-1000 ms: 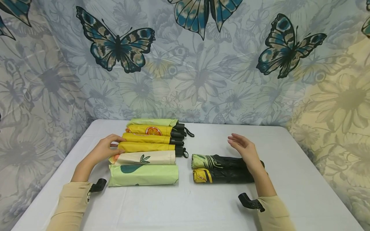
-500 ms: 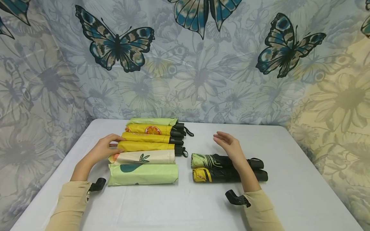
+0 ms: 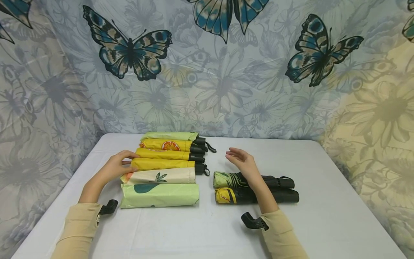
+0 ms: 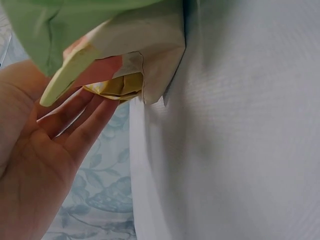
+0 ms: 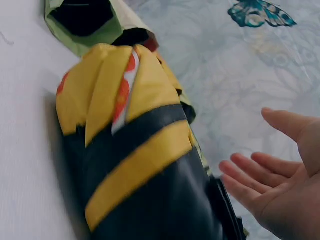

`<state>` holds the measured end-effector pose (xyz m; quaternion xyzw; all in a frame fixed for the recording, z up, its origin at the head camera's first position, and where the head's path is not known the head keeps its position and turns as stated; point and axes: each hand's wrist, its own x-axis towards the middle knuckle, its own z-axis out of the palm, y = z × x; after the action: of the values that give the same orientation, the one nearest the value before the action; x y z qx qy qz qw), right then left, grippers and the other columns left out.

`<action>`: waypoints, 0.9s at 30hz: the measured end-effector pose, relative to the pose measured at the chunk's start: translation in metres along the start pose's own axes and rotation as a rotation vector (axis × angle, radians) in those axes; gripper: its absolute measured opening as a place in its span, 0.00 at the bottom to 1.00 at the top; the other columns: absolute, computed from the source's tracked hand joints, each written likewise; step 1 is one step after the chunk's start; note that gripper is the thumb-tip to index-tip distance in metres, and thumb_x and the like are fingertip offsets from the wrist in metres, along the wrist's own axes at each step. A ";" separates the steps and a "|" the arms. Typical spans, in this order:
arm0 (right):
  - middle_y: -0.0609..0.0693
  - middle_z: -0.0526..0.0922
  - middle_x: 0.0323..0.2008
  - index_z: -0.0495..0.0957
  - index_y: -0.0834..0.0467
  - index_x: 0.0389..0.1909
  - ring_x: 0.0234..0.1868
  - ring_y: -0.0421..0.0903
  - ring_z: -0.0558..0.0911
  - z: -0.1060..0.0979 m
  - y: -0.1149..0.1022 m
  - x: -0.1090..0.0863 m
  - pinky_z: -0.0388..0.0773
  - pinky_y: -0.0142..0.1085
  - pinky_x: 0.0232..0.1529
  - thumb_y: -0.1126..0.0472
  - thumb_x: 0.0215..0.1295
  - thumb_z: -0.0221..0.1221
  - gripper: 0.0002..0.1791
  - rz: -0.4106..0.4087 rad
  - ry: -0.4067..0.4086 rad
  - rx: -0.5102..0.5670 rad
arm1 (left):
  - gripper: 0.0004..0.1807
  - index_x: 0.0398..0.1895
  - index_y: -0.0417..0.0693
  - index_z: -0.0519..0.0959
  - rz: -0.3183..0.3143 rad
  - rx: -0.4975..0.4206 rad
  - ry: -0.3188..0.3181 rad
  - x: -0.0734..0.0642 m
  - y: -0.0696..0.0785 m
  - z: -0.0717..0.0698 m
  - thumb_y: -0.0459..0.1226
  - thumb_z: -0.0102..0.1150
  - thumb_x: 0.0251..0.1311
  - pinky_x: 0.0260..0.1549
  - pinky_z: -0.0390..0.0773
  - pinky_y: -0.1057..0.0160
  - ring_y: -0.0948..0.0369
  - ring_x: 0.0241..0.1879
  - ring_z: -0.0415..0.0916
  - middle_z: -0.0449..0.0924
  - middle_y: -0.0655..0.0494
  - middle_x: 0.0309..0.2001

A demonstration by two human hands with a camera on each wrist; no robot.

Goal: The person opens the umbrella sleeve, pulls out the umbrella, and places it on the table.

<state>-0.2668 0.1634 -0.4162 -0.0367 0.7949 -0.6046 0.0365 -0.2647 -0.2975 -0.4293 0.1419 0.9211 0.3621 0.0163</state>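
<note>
Several folded umbrellas lie side by side at the left of the table. My left hand (image 3: 114,167) rests at their left ends, its fingertips touching a yellow umbrella (image 3: 165,164) with a black handle; in the left wrist view its fingers (image 4: 92,122) look nearly straight. Nearer me are a cream umbrella (image 3: 176,176) with a leaf print and a light green one (image 3: 174,196). My right hand (image 3: 243,165) hovers with relaxed fingers, holding nothing, above two black folded umbrellas: one with a green patterned end (image 3: 226,179), one with a yellow end (image 3: 224,196).
Behind lie two more yellow umbrellas, one with an orange-slice print (image 3: 171,145), and a light green umbrella (image 3: 171,136) at the back. A white cloth covers the table (image 3: 200,233). A butterfly-print curtain (image 3: 223,90) hangs behind it.
My right hand has moved left over the black umbrellas, towards the left group, uncovering their right ends. My left hand and the umbrellas have stayed in place.
</note>
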 end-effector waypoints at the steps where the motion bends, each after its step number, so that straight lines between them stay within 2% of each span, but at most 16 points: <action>1: 0.55 0.76 0.63 0.68 0.54 0.67 0.67 0.52 0.73 0.002 -0.001 0.000 0.65 0.49 0.73 0.48 0.65 0.62 0.32 0.003 -0.001 0.003 | 0.24 0.58 0.36 0.74 -0.003 0.001 -0.002 0.000 0.000 0.000 0.32 0.67 0.57 0.59 0.76 0.44 0.39 0.62 0.68 0.71 0.37 0.59; 11: 0.57 0.77 0.62 0.70 0.55 0.66 0.67 0.53 0.74 0.029 -0.009 0.005 0.67 0.49 0.72 0.51 0.66 0.62 0.29 -0.015 -0.047 0.038 | 0.26 0.58 0.35 0.73 -0.007 -0.009 -0.018 -0.001 -0.002 0.001 0.31 0.68 0.55 0.61 0.75 0.43 0.38 0.64 0.66 0.70 0.36 0.61; 18: 0.60 0.77 0.61 0.68 0.61 0.67 0.64 0.55 0.75 0.046 -0.018 0.007 0.70 0.48 0.69 0.55 0.68 0.60 0.29 -0.018 -0.076 0.046 | 0.26 0.58 0.35 0.73 -0.006 0.005 -0.021 -0.001 0.000 0.002 0.30 0.68 0.55 0.61 0.75 0.43 0.38 0.63 0.67 0.70 0.35 0.60; 27: 0.58 0.79 0.59 0.70 0.61 0.66 0.64 0.55 0.76 0.059 -0.018 0.014 0.72 0.49 0.67 0.55 0.68 0.60 0.28 -0.023 -0.089 0.005 | 0.26 0.58 0.34 0.73 -0.009 -0.007 -0.023 0.001 -0.001 0.001 0.31 0.68 0.56 0.61 0.74 0.43 0.38 0.64 0.66 0.70 0.35 0.60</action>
<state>-0.2740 0.1007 -0.4152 -0.0728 0.7905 -0.6046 0.0649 -0.2654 -0.2972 -0.4311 0.1419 0.9201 0.3638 0.0288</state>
